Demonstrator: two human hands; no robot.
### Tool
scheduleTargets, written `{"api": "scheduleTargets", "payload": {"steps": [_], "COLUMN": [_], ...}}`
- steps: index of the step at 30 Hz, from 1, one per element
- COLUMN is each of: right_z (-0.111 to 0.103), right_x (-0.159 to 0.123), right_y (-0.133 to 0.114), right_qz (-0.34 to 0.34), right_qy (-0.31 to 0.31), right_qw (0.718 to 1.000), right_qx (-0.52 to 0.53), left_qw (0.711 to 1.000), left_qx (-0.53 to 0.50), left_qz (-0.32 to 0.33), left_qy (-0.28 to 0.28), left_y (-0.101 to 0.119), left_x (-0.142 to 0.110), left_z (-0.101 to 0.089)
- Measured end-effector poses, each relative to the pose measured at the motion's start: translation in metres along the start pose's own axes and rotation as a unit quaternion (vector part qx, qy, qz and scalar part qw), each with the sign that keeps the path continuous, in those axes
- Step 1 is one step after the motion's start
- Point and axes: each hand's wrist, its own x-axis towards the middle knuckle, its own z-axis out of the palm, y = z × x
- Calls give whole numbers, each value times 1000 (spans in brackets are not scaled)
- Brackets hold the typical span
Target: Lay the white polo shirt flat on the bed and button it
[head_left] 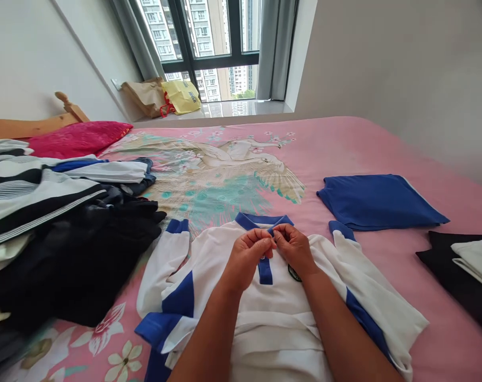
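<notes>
A white polo shirt [217, 244] with blue collar, cuffs and side panels lies spread, front up, on the bed. Both hands meet at its neck opening, just below the collar [247, 220]. The fingers of my left hand [252, 254] are pinched at the top of the blue button placket [265, 271]. Opposite it, my right hand [294, 245] pinches the collar's front edge with thumb and forefinger. My fingers hide the exact spot they grip. A dark round badge [294, 272] on the chest is partly covered by my right wrist.
Unfolded clothes, among them a black garment [77, 260] and a striped shirt [37, 193], are heaped at left. On the right lie a folded blue garment [380, 201] and a black one [456, 276] with white cloth [478, 260] on top. A red pillow [82, 139] rests behind the heap.
</notes>
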Motion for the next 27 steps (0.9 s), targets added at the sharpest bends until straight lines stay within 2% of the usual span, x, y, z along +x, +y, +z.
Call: {"api": "scheduleTargets", "payload": {"steps": [3, 5, 9, 12, 15, 19, 24, 27], "right_z": [0, 2, 5, 4, -6, -27, -50, -59], "right_x": [-1, -1, -8, -28, -65, -135, -227, -269], "right_y": [11, 17, 19, 9, -3, -12, -18, -19], "right_qz": [-3, -9, -58, -101, -130, -137, -179, -184], "right_qy": [8, 12, 9, -25, -65, -89, -77, -56], "right_qw": [1000, 1000, 992, 982, 972, 942, 913, 904], "right_qx": [-1, -10, -113, -157, -183, -292, -357, -381], "left_qw": [998, 994, 982, 975, 975, 977, 977, 977], "left_qx": [-38, -83, -165, -191, -196, -203, -210, -211], "left_qz": [-47, -64, -50, -48, -45, -27, -14, -11], "left_qy": [-10, 10, 79, 100, 97, 60, 17, -1], "left_y": [9, 12, 15, 17, 21, 26, 27, 25], "left_x": [-57, -100, -178, -220, -249, -279, -315, -337], "left_z": [7, 9, 7, 8, 12, 21, 28, 29]}}
